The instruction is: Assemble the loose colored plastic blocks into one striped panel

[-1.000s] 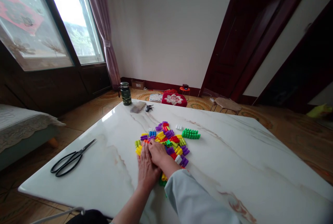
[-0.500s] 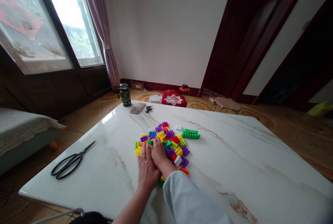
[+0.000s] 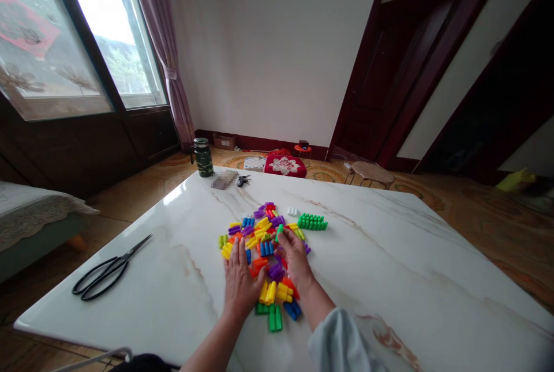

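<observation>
A heap of colourful plastic building blocks [image 3: 276, 271] lies on the marble-patterned table between my hands. My left hand [image 3: 241, 282] rests against the left side of the heap, fingers stretched forward and thumb apart. Over the heap's right side, my right hand [image 3: 296, 259] pinches a green building block [image 3: 280, 232] that stands up from the fingertips. Just beyond it sits a row of joined green blocks [image 3: 312, 222], with a white block [image 3: 293, 211] close by. Some green blocks [image 3: 274, 318] lie at the heap's near edge.
Black-handled scissors [image 3: 112, 268] lie on the left of the white table [image 3: 182, 314]. A camouflage bottle [image 3: 203, 158], a pixelated item [image 3: 224, 179] and keys [image 3: 243, 180] stand or lie at the far left corner. A round stool [image 3: 371, 172] is on the floor beyond.
My right hand has moved right, away from my left hand, and now holds up a green block. Blocks that were covered by the hands now show between them.
</observation>
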A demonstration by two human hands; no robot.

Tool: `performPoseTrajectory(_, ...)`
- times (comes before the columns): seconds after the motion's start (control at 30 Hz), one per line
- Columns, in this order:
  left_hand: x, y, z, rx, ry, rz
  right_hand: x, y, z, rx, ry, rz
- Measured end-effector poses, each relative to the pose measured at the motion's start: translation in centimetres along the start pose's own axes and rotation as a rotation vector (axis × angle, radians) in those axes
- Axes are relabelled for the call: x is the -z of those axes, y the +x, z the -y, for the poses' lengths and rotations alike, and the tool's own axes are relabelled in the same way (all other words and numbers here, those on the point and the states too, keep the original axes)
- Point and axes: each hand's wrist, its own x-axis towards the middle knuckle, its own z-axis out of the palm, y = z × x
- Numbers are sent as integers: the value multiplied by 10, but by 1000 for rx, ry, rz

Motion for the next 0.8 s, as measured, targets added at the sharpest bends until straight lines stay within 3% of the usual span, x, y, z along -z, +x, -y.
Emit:
performPoseTrajectory(0.17, 0, 0, 0, 1, 3, 1, 73, 23, 17, 209, -200, -303)
performPoseTrajectory(0.33, 1, 1, -1, -5, 29, 5, 129, 55, 4, 277, -497, -589)
performPoseTrajectory(0.47, 1, 1, -1, -12, 19, -2, 127, 69, -15, 299, -737, -596)
performPoseTrajectory(0.67, 0, 0, 1, -19, 40, 3, 94, 68, -36, 385, -867, -296)
performPoseTrajectory(0.8, -1, 0, 1, -23, 51, 11, 101, 68, -37, 448, -894, -421)
